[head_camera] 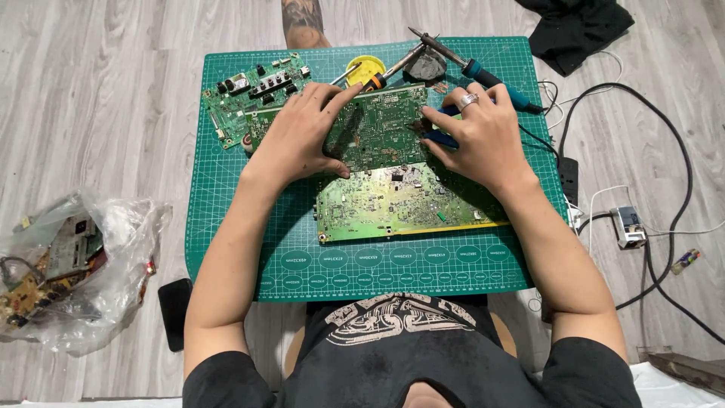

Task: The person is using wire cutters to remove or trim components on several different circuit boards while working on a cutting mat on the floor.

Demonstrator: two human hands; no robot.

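Bulging plastic bag (113,302) holding circuit boards (53,276).

bare mat (226,227) left — tools (453,57) behind

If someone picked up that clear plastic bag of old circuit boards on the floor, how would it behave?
The plastic bag looks thin and crinkled, so it would probably sag. The boards inside seem bulky, likely making it lopsided, and their corners might poke through.

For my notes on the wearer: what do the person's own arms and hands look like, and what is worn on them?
Both forearms are bare; short black sleeves end near the shoulders. The right hand wears a silver ring on one finger. The left hand shows no ring, glove or watch. No cables are attached to either arm.
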